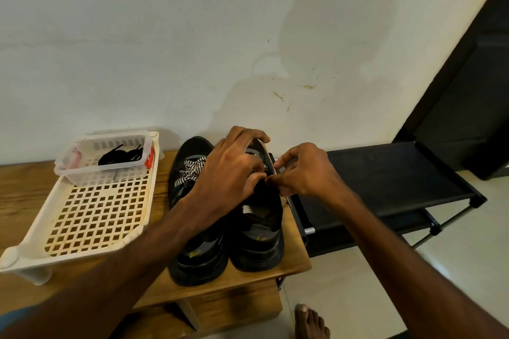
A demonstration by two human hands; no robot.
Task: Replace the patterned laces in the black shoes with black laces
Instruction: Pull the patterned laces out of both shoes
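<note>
- The pair of black chunky-soled shoes (256, 250) stands side by side on the wooden table (27, 192), heels toward the person.
- The left hand (231, 173) curls over the front of the shoe nearest the table's edge and grips it.
- The right hand (305, 170) pinches thumb and forefinger at that shoe's eyelet row, apparently on the black-and-white zigzag flat laces (192, 173); a loose lace tail (287, 199) hangs off the edge.
- The woven lace looks soft, limp and light, and is likely to drag in the eyelets. It is best pinched close to an eyelet or at its stiff tip.
- The shoe seems stiff-soled with a pliable upper, so it needs bracing.
- The coiled black laces (121, 155) lie in a clear plastic tub (66, 170) on a cream perforated tray (96, 217).
</note>
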